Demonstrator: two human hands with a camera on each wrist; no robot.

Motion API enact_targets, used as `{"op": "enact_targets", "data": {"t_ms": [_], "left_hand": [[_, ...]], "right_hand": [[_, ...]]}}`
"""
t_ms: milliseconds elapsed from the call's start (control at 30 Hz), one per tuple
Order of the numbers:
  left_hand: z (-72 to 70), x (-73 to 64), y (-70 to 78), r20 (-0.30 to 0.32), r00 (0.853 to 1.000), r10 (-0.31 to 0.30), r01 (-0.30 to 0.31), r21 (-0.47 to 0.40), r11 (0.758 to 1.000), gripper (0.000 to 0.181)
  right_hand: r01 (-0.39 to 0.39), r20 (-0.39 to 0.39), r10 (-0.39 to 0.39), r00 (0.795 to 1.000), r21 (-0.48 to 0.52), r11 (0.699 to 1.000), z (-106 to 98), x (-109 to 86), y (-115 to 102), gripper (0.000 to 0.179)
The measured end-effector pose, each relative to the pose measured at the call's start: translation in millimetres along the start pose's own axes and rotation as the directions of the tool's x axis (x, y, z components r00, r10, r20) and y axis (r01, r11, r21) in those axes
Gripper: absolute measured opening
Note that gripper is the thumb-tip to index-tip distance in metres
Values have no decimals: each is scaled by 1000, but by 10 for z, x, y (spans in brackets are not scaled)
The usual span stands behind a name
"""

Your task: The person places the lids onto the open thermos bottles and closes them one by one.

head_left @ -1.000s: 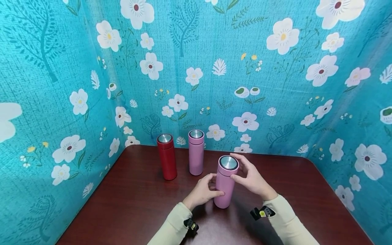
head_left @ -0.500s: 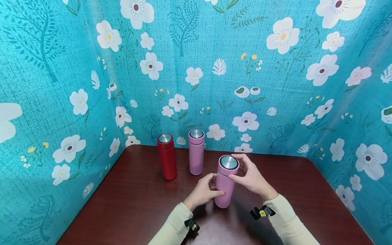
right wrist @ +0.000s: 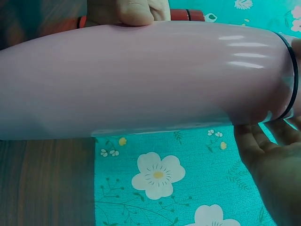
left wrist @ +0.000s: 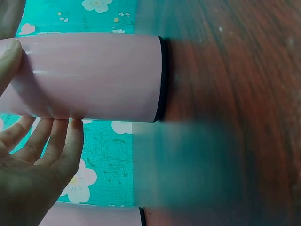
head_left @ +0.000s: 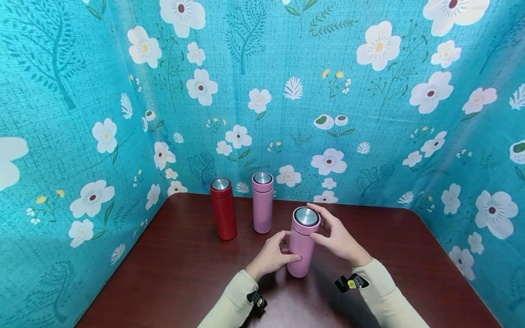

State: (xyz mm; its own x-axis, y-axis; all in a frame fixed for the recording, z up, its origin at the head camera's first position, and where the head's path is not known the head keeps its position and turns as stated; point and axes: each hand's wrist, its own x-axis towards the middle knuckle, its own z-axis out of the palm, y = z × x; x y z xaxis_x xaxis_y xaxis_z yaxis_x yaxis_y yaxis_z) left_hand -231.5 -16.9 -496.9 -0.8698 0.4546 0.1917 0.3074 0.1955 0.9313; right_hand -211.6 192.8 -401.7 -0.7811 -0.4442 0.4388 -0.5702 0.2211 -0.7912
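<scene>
A pink thermos bottle [head_left: 301, 250] with a silver-topped lid stands on the table, tilted slightly in the head view. My left hand [head_left: 270, 256] grips its lower body from the left, thumb in front and fingers behind. Around the top, near the lid seam, my right hand [head_left: 339, 239] holds it from the right, thumb in front. The left wrist view shows the bottle's dark base rim meeting the table, with the fingers of my left hand [left wrist: 42, 165] against its side. In the right wrist view, my right hand [right wrist: 277, 165] touches the bottle by the dark seam.
Behind to the left, a second pink thermos [head_left: 263, 207] and a red thermos [head_left: 223, 212] stand upright on the dark wooden table [head_left: 172, 278]. A blue flowered cloth [head_left: 283, 127] hangs along the back and both sides.
</scene>
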Motion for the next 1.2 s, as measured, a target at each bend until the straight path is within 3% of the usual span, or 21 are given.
{"op": "enact_targets", "data": {"t_ms": [267,533,733,967,1200], "left_hand": [[4,1,10,-5,1000,-18,18,13,1000,59],[19,-4,13,-22,1000,-19,20,28,999,58],[21,1,10,-19,1000,-18,18,28,999,58],[17,1,14,0,999,-40,40,25,999,59],[18,10,22,22,999,-42,42,27,999,59]], "right_hand": [[-11,-18,11,1000,16,1000,-26,-1,139,68],[-21,-68,19,997,-25,999,7,4,-168,65],[-40,-79,39,996,-18,999,16,-6,-220,63],[11,-9,-11,1000,32,999,-27,-23,-27,63],[12,-1,-12,1000,58,998,-65,-17,134,61]]}}
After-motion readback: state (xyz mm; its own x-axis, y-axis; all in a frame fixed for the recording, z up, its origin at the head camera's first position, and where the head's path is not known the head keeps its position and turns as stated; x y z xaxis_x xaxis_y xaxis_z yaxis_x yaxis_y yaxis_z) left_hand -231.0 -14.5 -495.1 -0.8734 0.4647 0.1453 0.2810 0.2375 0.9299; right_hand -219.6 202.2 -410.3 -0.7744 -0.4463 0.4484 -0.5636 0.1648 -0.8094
